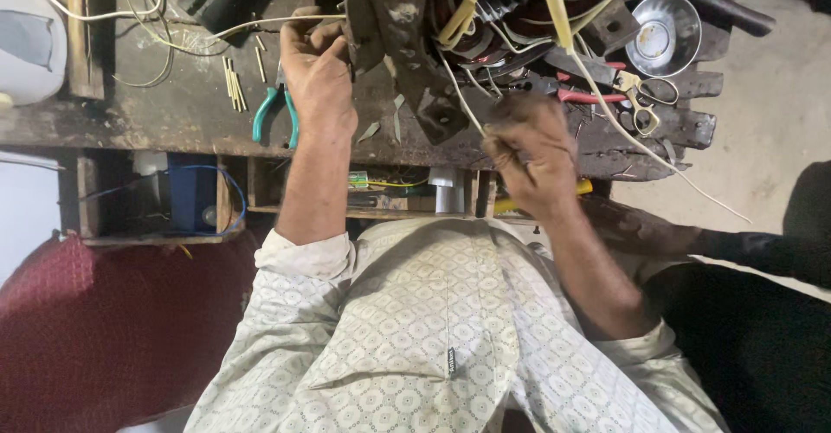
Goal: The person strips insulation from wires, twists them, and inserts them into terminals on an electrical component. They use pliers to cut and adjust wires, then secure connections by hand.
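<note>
Cluttered wooden workbench [173, 117], motor winding [485, 18] at rear. Left hand [316, 74] pinches pale wire [260, 25] beside green pliers [275, 113]. Right hand [532, 152] pinches second lead [459, 96]. Risk: hard pull may snap or kink lead, loose cords snagging.

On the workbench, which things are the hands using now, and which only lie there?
In use:
left hand on motor
right hand pinching white wire

Lying about:
teal pliers
scissors
steel bowl
small sticks
</note>
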`<act>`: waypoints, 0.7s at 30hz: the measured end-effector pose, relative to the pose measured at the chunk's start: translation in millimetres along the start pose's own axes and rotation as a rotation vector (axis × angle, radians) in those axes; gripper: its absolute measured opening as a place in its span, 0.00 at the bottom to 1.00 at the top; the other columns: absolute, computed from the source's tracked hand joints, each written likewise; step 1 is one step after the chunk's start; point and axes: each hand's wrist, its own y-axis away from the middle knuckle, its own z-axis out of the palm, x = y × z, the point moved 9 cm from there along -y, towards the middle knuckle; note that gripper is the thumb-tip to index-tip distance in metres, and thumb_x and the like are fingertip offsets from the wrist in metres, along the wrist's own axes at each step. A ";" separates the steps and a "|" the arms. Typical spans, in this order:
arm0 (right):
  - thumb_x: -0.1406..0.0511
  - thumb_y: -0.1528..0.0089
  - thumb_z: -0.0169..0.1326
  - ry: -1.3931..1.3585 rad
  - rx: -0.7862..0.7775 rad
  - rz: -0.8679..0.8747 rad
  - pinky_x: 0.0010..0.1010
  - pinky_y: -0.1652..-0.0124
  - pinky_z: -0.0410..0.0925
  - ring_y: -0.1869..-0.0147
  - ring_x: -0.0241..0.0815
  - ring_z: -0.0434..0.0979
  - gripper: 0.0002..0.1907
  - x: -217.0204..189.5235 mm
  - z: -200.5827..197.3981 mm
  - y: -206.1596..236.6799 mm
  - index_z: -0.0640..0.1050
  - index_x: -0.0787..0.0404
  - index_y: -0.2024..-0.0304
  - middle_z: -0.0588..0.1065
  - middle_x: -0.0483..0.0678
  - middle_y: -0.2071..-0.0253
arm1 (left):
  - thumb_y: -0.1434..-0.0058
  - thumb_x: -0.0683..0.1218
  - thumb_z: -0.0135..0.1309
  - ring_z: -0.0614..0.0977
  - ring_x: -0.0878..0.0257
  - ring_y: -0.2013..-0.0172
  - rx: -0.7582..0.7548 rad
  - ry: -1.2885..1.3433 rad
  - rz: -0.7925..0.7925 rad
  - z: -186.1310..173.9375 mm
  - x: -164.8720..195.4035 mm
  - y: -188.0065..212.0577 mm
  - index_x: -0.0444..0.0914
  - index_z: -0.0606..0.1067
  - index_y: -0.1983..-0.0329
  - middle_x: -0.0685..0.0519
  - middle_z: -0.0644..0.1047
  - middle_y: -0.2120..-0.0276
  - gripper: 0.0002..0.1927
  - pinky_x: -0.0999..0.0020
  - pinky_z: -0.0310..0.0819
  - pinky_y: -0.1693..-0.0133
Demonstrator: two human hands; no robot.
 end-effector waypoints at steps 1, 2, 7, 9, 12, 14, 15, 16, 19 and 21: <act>0.65 0.36 0.64 -0.072 -0.061 0.256 0.38 0.41 0.72 0.37 0.46 0.75 0.05 26.0 -2.9 -3.1 0.83 0.60 0.62 0.77 0.46 0.45 | 0.35 0.24 0.49 0.80 0.64 0.59 0.009 -0.020 0.002 0.2 1.3 1.4 0.32 0.66 0.44 0.51 0.76 0.60 0.20 0.69 0.80 0.54; 0.63 0.37 0.64 -0.149 -0.129 0.509 0.37 0.42 0.73 0.37 0.43 0.74 0.06 49.9 -7.8 -0.3 0.84 0.59 0.62 0.75 0.44 0.42 | 0.36 0.24 0.49 0.80 0.64 0.60 0.026 -0.053 0.006 0.7 2.3 1.9 0.32 0.66 0.44 0.51 0.76 0.60 0.20 0.70 0.80 0.54; 0.61 0.42 0.65 -0.546 -0.362 0.863 0.42 0.41 0.71 0.44 0.45 0.78 0.19 78.9 -1.3 -12.8 0.78 0.58 0.50 0.79 0.49 0.49 | 0.35 0.24 0.49 0.79 0.65 0.61 0.074 -0.029 -0.027 2.0 0.0 3.6 0.31 0.66 0.46 0.51 0.75 0.62 0.18 0.69 0.81 0.53; 0.60 0.46 0.67 -0.154 -0.500 0.903 0.42 0.43 0.72 0.44 0.46 0.79 0.24 92.5 -1.1 -18.1 0.77 0.57 0.49 0.80 0.49 0.49 | 0.35 0.25 0.50 0.78 0.67 0.62 0.084 -0.063 -0.019 1.5 0.1 3.4 0.32 0.67 0.46 0.53 0.74 0.63 0.17 0.71 0.79 0.54; 0.58 0.44 0.67 0.064 -0.627 0.594 0.45 0.42 0.70 0.43 0.54 0.77 0.33 79.1 11.0 -43.1 0.73 0.60 0.39 0.77 0.58 0.47 | 0.35 0.25 0.49 0.78 0.67 0.63 0.116 -0.090 -0.031 -2.4 -2.6 0.8 0.32 0.67 0.48 0.54 0.74 0.64 0.16 0.73 0.77 0.57; 0.54 0.43 0.65 0.186 -0.745 0.628 0.47 0.44 0.71 0.43 0.59 0.77 0.36 86.6 8.1 -42.7 0.72 0.60 0.36 0.76 0.64 0.47 | 0.36 0.25 0.49 0.78 0.67 0.64 0.120 -0.099 -0.029 -3.8 -3.0 -1.4 0.32 0.68 0.49 0.54 0.74 0.64 0.16 0.74 0.76 0.58; 0.52 0.43 0.64 0.246 -0.803 0.643 0.48 0.45 0.71 0.44 0.62 0.78 0.38 90.4 5.1 -42.4 0.71 0.60 0.35 0.75 0.67 0.47 | 0.36 0.25 0.49 0.77 0.67 0.64 0.109 -0.103 -0.019 -3.4 -2.5 -2.2 0.32 0.68 0.48 0.54 0.74 0.64 0.16 0.74 0.75 0.58; 0.50 0.44 0.64 0.249 -0.837 0.602 0.49 0.45 0.71 0.43 0.63 0.77 0.38 90.4 4.4 -47.4 0.71 0.60 0.36 0.75 0.67 0.46 | 0.36 0.25 0.48 0.77 0.67 0.64 0.097 -0.105 -0.009 -2.7 -1.6 -3.2 0.32 0.69 0.48 0.54 0.73 0.64 0.16 0.75 0.75 0.58; 0.49 0.45 0.64 0.272 -0.898 0.514 0.51 0.46 0.70 0.43 0.64 0.76 0.39 92.9 7.0 -62.7 0.71 0.61 0.38 0.74 0.68 0.46 | 0.37 0.25 0.49 0.78 0.66 0.64 0.106 -0.095 -0.023 -5.1 -3.4 -4.2 0.31 0.68 0.50 0.54 0.73 0.65 0.16 0.72 0.77 0.57; 0.53 0.45 0.64 0.298 -0.893 0.504 0.51 0.46 0.70 0.44 0.65 0.76 0.37 92.2 14.7 -66.7 0.70 0.64 0.39 0.74 0.71 0.48 | 0.38 0.25 0.47 0.79 0.65 0.63 0.095 -0.103 -0.023 -5.2 -3.0 -4.8 0.30 0.68 0.49 0.53 0.74 0.64 0.16 0.70 0.78 0.56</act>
